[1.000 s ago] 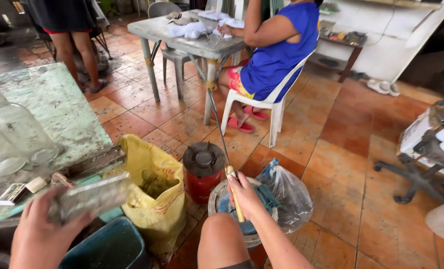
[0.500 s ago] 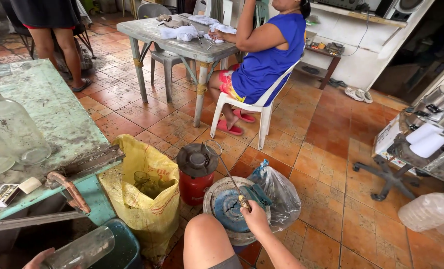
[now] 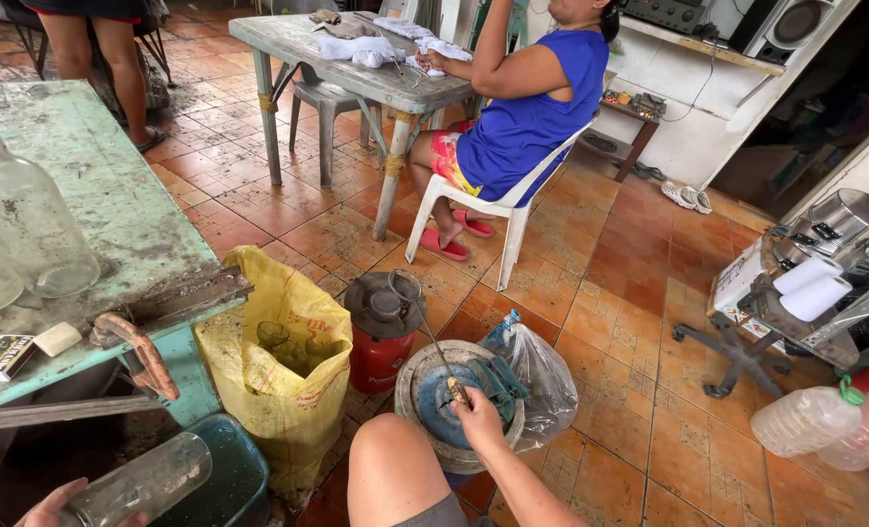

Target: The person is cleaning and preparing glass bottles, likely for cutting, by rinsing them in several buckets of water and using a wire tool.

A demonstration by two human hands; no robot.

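Now we see the right hand pinching a wire tool above the round tin; the left hand, bottom edge, wraps a glass jar beside the teal tub. Open tiled floor lies rightward.

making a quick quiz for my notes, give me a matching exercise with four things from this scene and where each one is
Things:
1. clear glass jar
2. wire tool with a yellowish handle
3. yellow sack
4. small matchbox

Places:
A. on the worn green table, near its front edge
B. on the floor between the table and the red gas stove
C. in the right hand, over the round tub
D. in the left hand, low beside the teal bin

Pairs: 1-D, 2-C, 3-B, 4-A
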